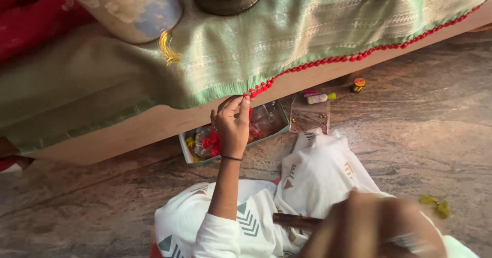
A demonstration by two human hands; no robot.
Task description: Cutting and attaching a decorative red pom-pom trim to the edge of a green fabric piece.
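Mottled brown stone floor [420, 135] fills the lower half of the view, and a low wooden platform [154, 122] crosses it from nine o'clock up to three o'clock. Draped over that platform lies a pale green woven cloth [307, 27], its hanging edge trimmed with a row of small red beads [359, 56]. At about eleven o'clock of centre, the left hand [231, 127] reaches up to the cloth's edge, thumb and fingertips pinched together right where the bead row ends; whatever it pinches is too small to make out. A thin dark band circles that wrist. The right hand [374, 227] sits blurred and very near the camera at five o'clock, and I cannot tell whether it is closed or relaxed; a brown stick-like object [294, 220] shows just beside it, contact unclear.

Behind the left hand, on the floor against the platform, a shallow tray [183, 146] holds red and yellow bits. A clear plastic box [310, 114] stands just to its right, with a small tube [318, 98] and a little round pot [359, 85] near it at one o'clock. White printed clothing [318, 176] covers the person's lap.
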